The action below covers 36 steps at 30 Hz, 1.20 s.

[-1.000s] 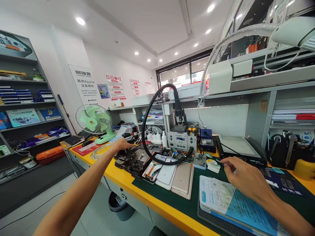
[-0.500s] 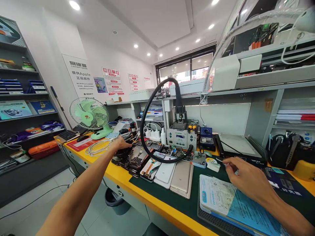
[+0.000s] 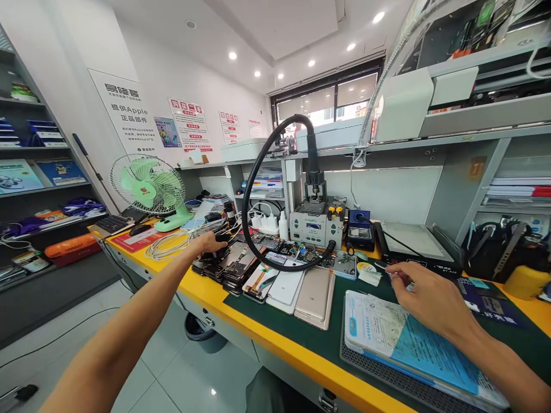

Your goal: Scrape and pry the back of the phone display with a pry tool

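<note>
My left hand reaches out to the stacked phone parts, its fingers bent over the dark pile at the left end. Whatever lies under those fingers is hidden. Above the green mat, my right hand pinches a slim metal tool that points left; its exact kind is too small to make out. Just beyond the tool's tip sits a small round tin with a pale pad. Below the right hand lies a blue and white plastic case on a dark perforated tray.
A hot-air station with a looping black hose stands mid-bench. Gold phone shells and a white one lie in front. A green fan and coiled white cable are left. A bin is below.
The view has shifted slightly, so the bench sits a little higher in the picture. Both hands keep nearly the same places over the bench, the right still pinching the slim tool.
</note>
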### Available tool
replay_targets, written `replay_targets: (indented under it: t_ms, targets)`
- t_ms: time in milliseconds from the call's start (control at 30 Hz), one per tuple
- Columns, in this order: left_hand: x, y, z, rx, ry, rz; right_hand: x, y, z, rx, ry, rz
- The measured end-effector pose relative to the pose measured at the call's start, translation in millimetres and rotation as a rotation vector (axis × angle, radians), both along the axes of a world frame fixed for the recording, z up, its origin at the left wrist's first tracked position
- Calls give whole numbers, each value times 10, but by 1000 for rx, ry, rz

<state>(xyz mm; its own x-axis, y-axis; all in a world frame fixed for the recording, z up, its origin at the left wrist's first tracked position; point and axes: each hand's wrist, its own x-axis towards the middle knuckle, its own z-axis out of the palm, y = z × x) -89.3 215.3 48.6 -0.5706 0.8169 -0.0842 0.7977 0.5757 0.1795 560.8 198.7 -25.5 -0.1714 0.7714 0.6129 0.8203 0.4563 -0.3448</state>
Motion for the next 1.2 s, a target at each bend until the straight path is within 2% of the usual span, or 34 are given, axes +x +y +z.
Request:
replay_targets:
  t_ms: [133,300,400,500,633,800,933,1100,1200]
  targets:
    - [77,-203,55,92,63,-110,-10,-27,56,-2,-9,3]
    - [334,-658,27,182,64,-418,-30,-70,178,11,-37,31]
    - [620,-1015,-131,210,86,-631,-53,-95,211,26,-45,36]
    - [927,-1310,-364,250,137,-865,-73,-102,212,34,-47,26]
    - [1183,-1452,-647,324,253,-1059,-81,-96,209,36,-33,24]
    - [1256,-1424,-852,456,436,-1158,-85,-97,216,60,-22,14]
    - [1260,-1492,-996,583,584,-1205,-74,-84,214,70,-10,21]
    - [1188,-1627,-1168,788,730,-1164,-60,-57,189,119,2,51]
    - [1145,-1721,-1188,912,788,-1113,-56,-53,178,155,25,67]
